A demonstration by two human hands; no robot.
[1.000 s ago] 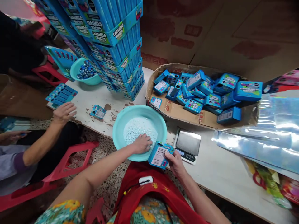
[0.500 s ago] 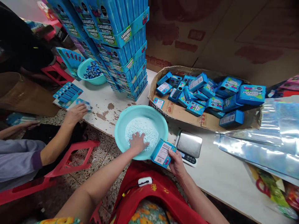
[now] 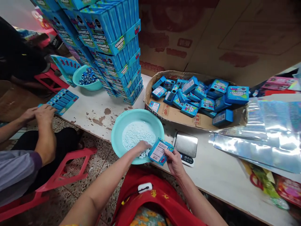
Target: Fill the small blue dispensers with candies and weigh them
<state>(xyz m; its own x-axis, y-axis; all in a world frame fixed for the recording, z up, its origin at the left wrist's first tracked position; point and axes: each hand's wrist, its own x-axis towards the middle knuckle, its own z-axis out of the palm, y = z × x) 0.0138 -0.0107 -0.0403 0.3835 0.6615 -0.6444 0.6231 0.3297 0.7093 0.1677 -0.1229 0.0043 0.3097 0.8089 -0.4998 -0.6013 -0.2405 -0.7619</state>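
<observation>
My right hand (image 3: 174, 160) grips a small blue printed carton (image 3: 159, 151) by its right side, tilted over the near rim of a turquoise basin (image 3: 115, 138). Loose, small white candies (image 3: 135, 133) cover the basin's floor. Inside the basin, close to the carton's left edge, my left hand (image 3: 141, 147) is curled palm-down around some of the white candies; its fingertips are partly hidden. Just right of the carton stands a digital scale (image 3: 187, 146) with a bare metal plate.
Behind the scale, an open cardboard tray (image 3: 169, 111) holds several blue cartons. Tall stacks of blue display boxes (image 3: 113, 47) rise at the back left, near a bowl of wrapped sweets (image 3: 89, 78). Silvery sheets (image 3: 265, 141) lie right. A co-worker's hands (image 3: 44, 114) are at the left.
My left hand has gone from spread fingers on the candies to a curled grasp nearer the carton. The co-worker's hand has moved left and nearer. The view has shifted slightly.
</observation>
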